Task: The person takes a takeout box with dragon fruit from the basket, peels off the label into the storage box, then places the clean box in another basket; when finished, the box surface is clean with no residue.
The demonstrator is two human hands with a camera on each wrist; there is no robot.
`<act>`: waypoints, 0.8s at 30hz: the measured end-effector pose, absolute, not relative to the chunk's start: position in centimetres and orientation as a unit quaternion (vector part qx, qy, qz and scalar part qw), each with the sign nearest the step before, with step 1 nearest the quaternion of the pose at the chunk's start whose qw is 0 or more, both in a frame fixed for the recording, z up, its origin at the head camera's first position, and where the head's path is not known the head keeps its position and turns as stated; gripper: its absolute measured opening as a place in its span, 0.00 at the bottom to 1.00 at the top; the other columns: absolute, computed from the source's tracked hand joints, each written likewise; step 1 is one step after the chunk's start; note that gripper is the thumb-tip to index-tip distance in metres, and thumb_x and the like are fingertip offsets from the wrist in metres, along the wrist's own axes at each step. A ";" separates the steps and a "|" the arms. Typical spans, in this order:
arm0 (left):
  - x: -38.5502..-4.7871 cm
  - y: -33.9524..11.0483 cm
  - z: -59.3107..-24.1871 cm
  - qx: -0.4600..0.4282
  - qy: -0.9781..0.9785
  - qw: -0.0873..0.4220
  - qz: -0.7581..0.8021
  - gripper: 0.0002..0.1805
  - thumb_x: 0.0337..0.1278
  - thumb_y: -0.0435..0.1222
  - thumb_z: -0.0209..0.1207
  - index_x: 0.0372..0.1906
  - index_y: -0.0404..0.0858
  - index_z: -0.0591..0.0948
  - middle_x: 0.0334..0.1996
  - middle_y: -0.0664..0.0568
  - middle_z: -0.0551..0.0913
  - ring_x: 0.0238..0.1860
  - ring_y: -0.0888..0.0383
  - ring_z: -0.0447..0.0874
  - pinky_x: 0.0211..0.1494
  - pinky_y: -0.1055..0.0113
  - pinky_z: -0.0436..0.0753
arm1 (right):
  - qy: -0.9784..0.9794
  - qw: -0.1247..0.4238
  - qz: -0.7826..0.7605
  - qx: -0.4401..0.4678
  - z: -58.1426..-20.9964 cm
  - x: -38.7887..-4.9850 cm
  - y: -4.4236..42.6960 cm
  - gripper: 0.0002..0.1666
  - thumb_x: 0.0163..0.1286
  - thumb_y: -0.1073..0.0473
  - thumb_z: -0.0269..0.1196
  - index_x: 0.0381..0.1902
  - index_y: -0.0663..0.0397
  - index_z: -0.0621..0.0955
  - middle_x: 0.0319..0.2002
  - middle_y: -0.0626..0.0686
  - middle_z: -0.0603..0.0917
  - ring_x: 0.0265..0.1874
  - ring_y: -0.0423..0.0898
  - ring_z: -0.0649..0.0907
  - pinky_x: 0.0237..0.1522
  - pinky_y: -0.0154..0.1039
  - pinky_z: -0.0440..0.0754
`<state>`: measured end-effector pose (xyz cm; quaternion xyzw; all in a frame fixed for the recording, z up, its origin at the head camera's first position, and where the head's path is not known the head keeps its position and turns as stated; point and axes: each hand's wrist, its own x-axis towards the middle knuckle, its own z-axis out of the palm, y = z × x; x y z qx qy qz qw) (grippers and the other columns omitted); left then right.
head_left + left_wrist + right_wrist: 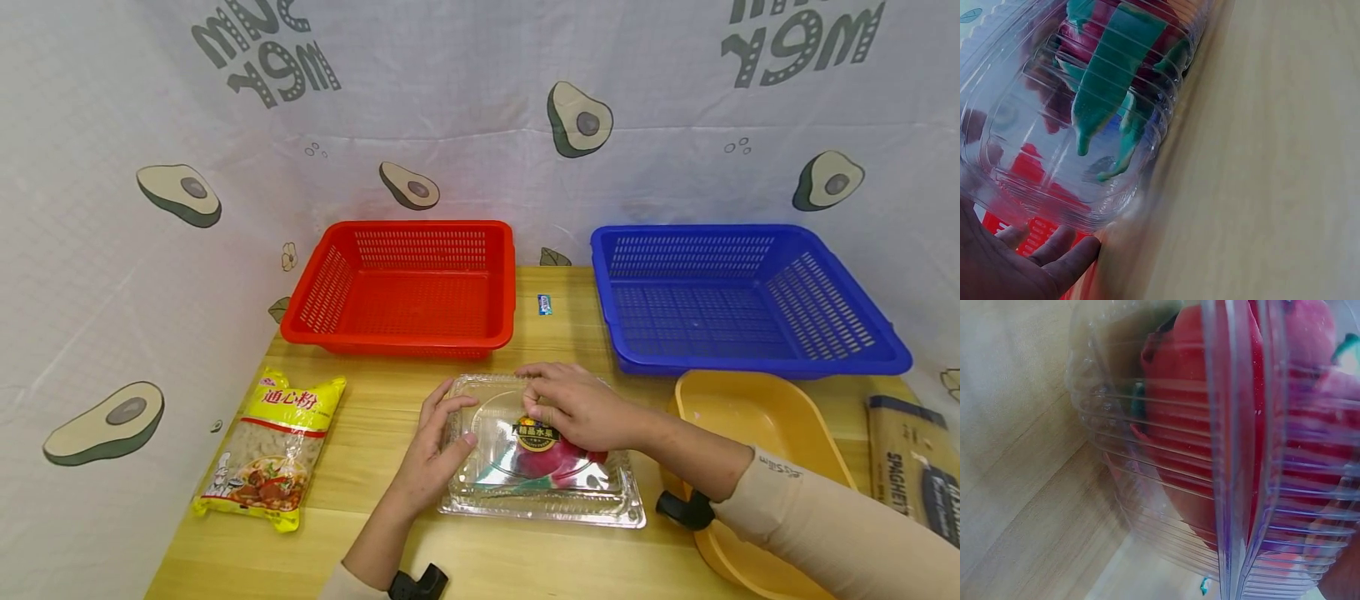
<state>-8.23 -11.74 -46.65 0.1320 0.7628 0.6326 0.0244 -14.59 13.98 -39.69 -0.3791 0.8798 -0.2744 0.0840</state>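
Observation:
A clear plastic clamshell box (480, 492) rests on the table, with a dark red fruit (1179, 412) with green-tipped scales inside, which looks like a dragon fruit. Black and gold on the lid is a round label (536, 434). Over the box's left end lies my left hand (430, 454), its spread fingers and thumb touching the edge and lid. From the right, my right hand (581, 406) rests on the lid, fingers bent, with thumb and index finger at the label. Whether they pinch the label or press it is hidden.
Behind the box stand a red basket (420, 342) and a blue basket (750, 365). A small blue packet (544, 304) lies between them. At left is a yellow macaroni bag (262, 454); at right, a yellow tub (735, 400) under my right forearm and a spaghetti pack (911, 467).

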 end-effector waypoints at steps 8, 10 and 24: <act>-8.2 -11.7 -46.7 0.134 0.762 0.021 0.634 0.23 0.66 0.37 0.57 0.64 0.47 0.75 0.81 0.37 0.47 0.81 0.32 0.42 0.73 0.20 0.43 | 0.875 0.088 -0.287 -0.380 -39.8 -14.7 14.1 0.11 0.78 0.54 0.56 0.32 0.35 0.74 0.67 0.59 0.78 0.69 0.63 0.75 0.68 0.73 0.64; -8.2 -11.7 -46.7 0.132 0.762 0.021 0.633 0.23 0.65 0.37 0.57 0.64 0.47 0.75 0.81 0.38 0.47 0.81 0.32 0.42 0.73 0.20 0.43 | 0.874 0.090 -0.290 -0.379 -39.8 -14.7 14.1 0.11 0.78 0.55 0.57 0.32 0.35 0.74 0.67 0.59 0.78 0.69 0.63 0.75 0.68 0.73 0.64; -8.2 -11.6 -46.8 0.125 0.764 0.023 0.632 0.22 0.65 0.37 0.57 0.64 0.48 0.75 0.81 0.39 0.47 0.81 0.33 0.43 0.74 0.21 0.44 | 0.864 0.104 -0.316 -0.377 -39.9 -14.9 14.5 0.11 0.78 0.55 0.57 0.33 0.36 0.74 0.67 0.60 0.78 0.69 0.64 0.75 0.69 0.73 0.62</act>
